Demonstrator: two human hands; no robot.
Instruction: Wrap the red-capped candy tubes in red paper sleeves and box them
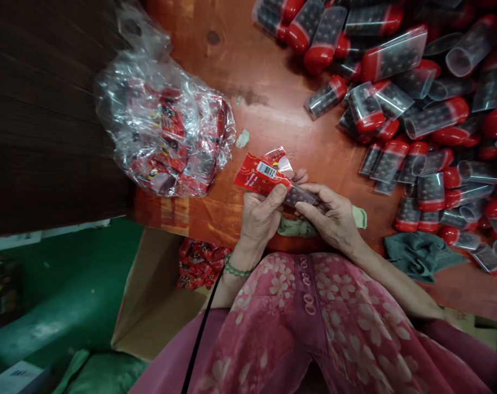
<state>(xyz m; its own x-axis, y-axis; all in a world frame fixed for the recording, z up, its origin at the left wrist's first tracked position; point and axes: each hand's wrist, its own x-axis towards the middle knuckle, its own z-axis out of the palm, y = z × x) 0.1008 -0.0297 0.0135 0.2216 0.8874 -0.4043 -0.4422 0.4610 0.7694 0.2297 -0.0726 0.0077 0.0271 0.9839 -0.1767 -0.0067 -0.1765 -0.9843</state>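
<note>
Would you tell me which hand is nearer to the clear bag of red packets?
Left. The left hand, gripping a red packet, sits beside the clear bag, not touching; the right hand, pinching a tube, lies beyond it.

A clear bag of red packets and a heap of red-capped tubes lie well apart on the wooden worktop.
</note>
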